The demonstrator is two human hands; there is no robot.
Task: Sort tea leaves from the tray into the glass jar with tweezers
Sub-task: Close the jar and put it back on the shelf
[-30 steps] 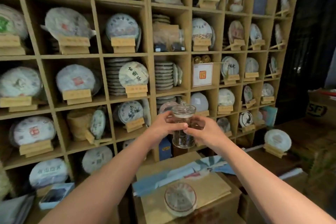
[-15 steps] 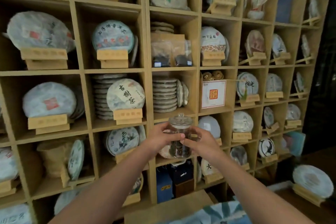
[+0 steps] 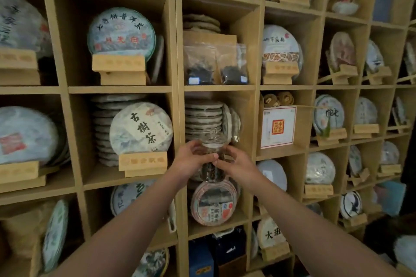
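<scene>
A glass jar point(image 3: 211, 159) is held upright between both hands in front of a wooden shelf unit point(image 3: 177, 87), level with the shelf board below the stacked discs in the centre column. The left hand point(image 3: 191, 161) is wrapped around the jar's left side, with its fingers point(image 3: 210, 157) crossing the front of the glass; the right hand point(image 3: 236, 164) is closed on the right side, its fingertips meeting those of the left at the front. The jar is capped with a clear glass lid point(image 3: 212, 136) with a knob, and dark dried tea leaves point(image 3: 209, 170) are seen in its lower part, well below the rim. Behind the jar's lid, a stack of paper-wrapped tea cakes point(image 3: 203, 117) is stored in the compartment, with more cakes leaned upright against its right side. In the compartment above, two clear plastic bags point(image 3: 216, 65) with dark loose tea at their bottoms are stood in front of a brown box. Directly below the jar, a round wrapped cake with a printed label point(image 3: 213, 203) is propped up in the next compartment down. To the left, a wrapped cake with black characters point(image 3: 141, 128) is displayed on a wooden stand point(image 3: 143, 163), and to the right a white box with a red seal point(image 3: 278, 127) is stood on its shelf. Whether the jar's base touches the shelf edge cannot be told.
</scene>
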